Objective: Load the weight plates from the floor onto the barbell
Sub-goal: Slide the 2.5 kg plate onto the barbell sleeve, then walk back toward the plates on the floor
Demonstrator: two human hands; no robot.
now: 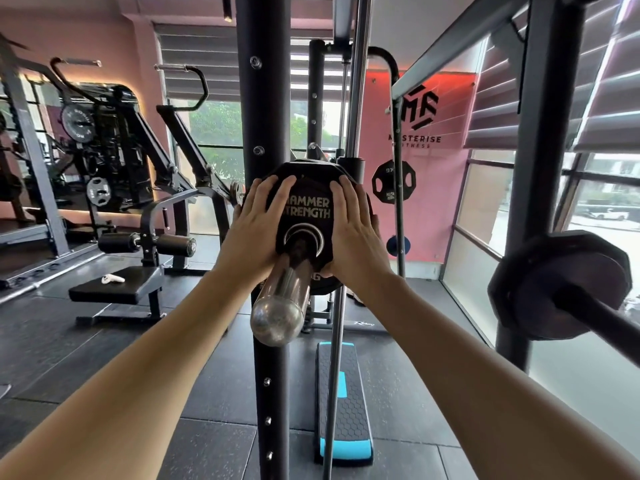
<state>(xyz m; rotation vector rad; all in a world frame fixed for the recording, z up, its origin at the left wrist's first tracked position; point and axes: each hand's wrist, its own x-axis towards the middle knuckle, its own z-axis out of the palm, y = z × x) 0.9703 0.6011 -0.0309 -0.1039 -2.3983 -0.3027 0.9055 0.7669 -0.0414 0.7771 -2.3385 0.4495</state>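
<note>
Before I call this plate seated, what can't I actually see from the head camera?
- Head view: how far the weight plate sits along the bar sleeve; the plate hides what is behind it.
- Plate's weight marking: covered by the right hand and the sleeve.
- Plate's left edge: under the left hand.
- Floor beside the rack post, where more plates might lie: hidden by both arms.

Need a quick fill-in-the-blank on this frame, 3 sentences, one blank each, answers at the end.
1. Both hands, left hand and right hand, press flat on the face of the weight plate, which sits on the barbell's ____.
2. The plate's lettering reads HAMMER ____.
3. The step platform on the floor has ____ trim.

Missing words: sleeve; STRENGTH; blue
</note>
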